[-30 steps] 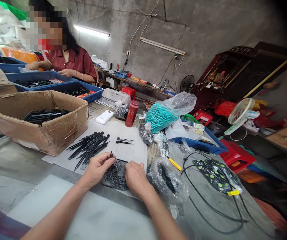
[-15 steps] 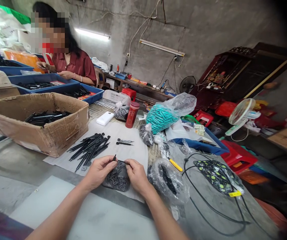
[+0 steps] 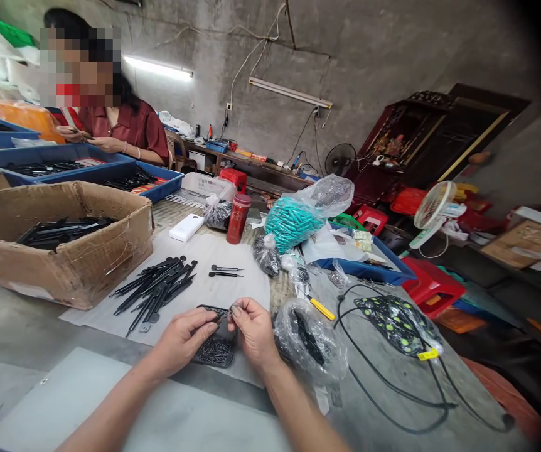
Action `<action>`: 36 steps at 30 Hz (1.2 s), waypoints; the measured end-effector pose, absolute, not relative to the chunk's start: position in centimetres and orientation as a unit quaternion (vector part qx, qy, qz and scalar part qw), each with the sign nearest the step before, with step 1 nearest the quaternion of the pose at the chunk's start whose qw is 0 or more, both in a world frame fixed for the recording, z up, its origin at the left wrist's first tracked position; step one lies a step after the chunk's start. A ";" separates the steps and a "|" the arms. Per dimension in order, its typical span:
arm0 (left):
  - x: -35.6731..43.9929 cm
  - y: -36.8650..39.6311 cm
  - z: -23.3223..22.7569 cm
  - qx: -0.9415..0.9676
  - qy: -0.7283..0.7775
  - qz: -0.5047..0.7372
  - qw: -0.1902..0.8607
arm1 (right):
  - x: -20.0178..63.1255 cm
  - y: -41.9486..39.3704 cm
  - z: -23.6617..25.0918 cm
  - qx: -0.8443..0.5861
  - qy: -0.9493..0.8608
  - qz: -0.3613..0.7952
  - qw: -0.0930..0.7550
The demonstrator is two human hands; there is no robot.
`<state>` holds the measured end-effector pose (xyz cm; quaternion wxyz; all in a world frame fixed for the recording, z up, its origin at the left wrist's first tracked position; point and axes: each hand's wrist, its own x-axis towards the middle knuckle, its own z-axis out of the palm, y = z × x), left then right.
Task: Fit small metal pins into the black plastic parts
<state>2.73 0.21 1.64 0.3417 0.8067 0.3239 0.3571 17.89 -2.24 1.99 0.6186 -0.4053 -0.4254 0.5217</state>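
Observation:
My left hand (image 3: 183,339) pinches a small black plastic piece (image 3: 217,318) between thumb and fingers. My right hand (image 3: 251,329) pinches a thin metal pin at its fingertips, which meet the black piece. Both hands hover over a shallow black tray (image 3: 214,353) of several small dark pins. A pile of long black plastic rods (image 3: 155,290) lies on the white sheet (image 3: 233,285) just beyond, with two separate rods (image 3: 224,271) to its right.
A cardboard box (image 3: 70,263) of black parts stands at the left. Clear bags (image 3: 310,339), a yellow-handled knife (image 3: 320,307), a black cable (image 3: 393,402), a red bottle (image 3: 238,218) and a teal bag (image 3: 294,223) crowd the right. A co-worker (image 3: 120,129) sits behind blue trays (image 3: 82,166).
My right hand lifted from the pin tray with a pin and came to my left hand's black piece. The view shifted slightly right and down.

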 end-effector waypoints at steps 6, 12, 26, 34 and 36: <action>2.9 0.1 1.8 0.818 0.314 0.337 0.343 | 17.6 -2.4 2.3 -0.422 -0.428 0.528 0.600; 2.9 0.1 1.6 0.825 0.315 0.330 0.333 | 17.6 -2.3 2.3 -0.437 -0.429 0.526 0.591; 2.9 0.0 1.0 0.855 0.313 0.340 0.237 | 17.7 -2.5 1.5 -0.481 -0.499 0.444 0.568; 2.8 0.0 0.8 0.860 0.309 0.344 0.217 | 17.7 -2.7 1.2 -0.505 -0.522 0.406 0.554; 2.8 0.0 0.8 0.861 0.304 0.348 0.211 | 17.7 -2.7 1.2 -0.507 -0.516 0.414 0.552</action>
